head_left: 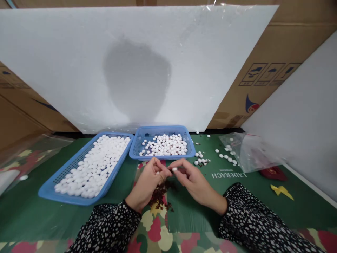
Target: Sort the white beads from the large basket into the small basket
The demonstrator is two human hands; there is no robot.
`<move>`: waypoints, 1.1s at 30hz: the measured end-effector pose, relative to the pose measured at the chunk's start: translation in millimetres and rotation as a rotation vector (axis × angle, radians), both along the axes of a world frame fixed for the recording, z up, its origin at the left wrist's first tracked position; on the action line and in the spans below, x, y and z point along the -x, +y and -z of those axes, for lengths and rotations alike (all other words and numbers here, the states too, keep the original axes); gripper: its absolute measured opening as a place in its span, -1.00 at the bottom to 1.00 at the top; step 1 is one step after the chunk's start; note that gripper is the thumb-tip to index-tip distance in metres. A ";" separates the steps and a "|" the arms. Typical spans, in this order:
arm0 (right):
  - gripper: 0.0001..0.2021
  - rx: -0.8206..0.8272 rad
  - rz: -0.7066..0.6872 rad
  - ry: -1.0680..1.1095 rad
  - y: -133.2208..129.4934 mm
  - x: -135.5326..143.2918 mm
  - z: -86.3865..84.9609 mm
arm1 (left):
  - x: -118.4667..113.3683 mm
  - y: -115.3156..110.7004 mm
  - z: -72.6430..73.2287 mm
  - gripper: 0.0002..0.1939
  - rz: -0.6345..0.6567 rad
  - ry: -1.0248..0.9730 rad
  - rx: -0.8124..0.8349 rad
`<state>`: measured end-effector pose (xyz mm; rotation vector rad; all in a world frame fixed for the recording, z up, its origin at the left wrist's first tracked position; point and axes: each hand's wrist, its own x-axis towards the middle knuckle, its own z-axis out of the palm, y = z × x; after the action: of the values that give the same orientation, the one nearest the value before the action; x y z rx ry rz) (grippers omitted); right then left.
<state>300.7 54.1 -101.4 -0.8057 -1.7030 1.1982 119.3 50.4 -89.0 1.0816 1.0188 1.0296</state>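
I've got white piece (174, 169) pinched in right hand (191, 177); left hand (149, 176) curls closed over second piece (158, 172), mostly hidden. Dark crumbs (158, 194) below on surface (191, 214); probably working short of blue basket (158, 158) to keep it clean.

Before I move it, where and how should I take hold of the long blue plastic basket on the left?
Hold the long blue plastic basket by both long rims, around mid-length, from its near end. That end faces you; small white pieces lie loose inside, so a level hold seems safest.
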 end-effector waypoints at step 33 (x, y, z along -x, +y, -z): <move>-0.92 0.004 0.098 -0.159 3.4 -10.1 8.4 | 3.6 1.4 5.7 -0.80 0.091 0.022 0.077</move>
<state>310.8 57.6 -109.8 -0.9980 -1.7675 1.0956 115.8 51.8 -94.7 1.0687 1.0101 0.8997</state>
